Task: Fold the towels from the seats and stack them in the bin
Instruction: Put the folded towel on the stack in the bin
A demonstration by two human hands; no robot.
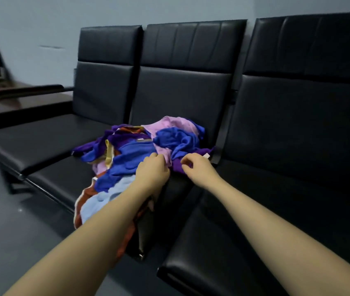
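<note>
- Towel pile (140, 150) sits on the middle seat (67, 180) of a black bench, bunched vs the backrest; some pieces (light blue, rust) spill over the seat's front edge toward the floor.
- Mix of colours: royal blue, pink, purple, yellow, light blue. All crumpled, none folded yet. No bin in view.
- Left hand (153, 170) is on the near-right edge of the pile, fingers curled into the cloth where blue meets pink. Looks like it's pinching fabric, but fingertips are hidden, so can't tell exactly which towel.
- Right hand (195, 165) hangs just beside it, to the right, above the purple towel (193, 153) at the pile's right corner. Thumb & forefinger are bent toward each other w/ a gap between; nothing held, as far as I can see.
- Key relation: the purple towel lies directly ahead of & just under the right hand, touching or nearly so; its visible strip runs left-right along the seat, from the left hand's knuckles out to a small white tag (206, 155) near the seat gap.
- So both hands are at the same piece's edge, left at its inner end, right near the tag end. Right is nearer the free corner.
- Judgement: step = picking one towel off the pile; task barely begun.
</note>
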